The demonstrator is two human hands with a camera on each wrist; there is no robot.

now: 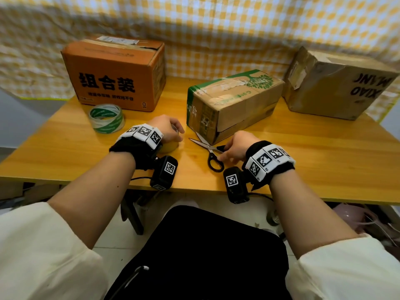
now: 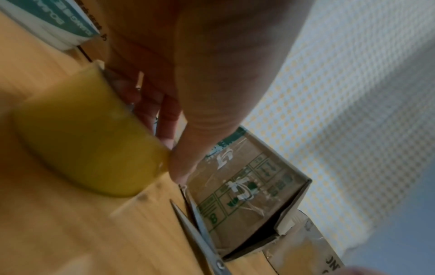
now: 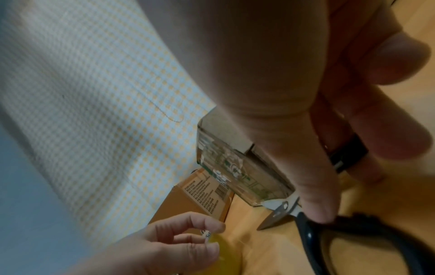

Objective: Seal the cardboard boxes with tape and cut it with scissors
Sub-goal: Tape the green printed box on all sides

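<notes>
Big black characters "组合装" run across the front of the orange cardboard box (image 1: pixel 112 72), with a smaller line below too blurred to read and a "0" near its lower right corner. Over on the plain brown box (image 1: pixel 337 83), upside-down black letters spell "XIAO" and, above, what looks like "MING". The green-edged box (image 1: pixel 229 100) carries green print, illegible. The green-and-white tape roll (image 1: pixel 106 118) has lettering, unreadable.
</notes>
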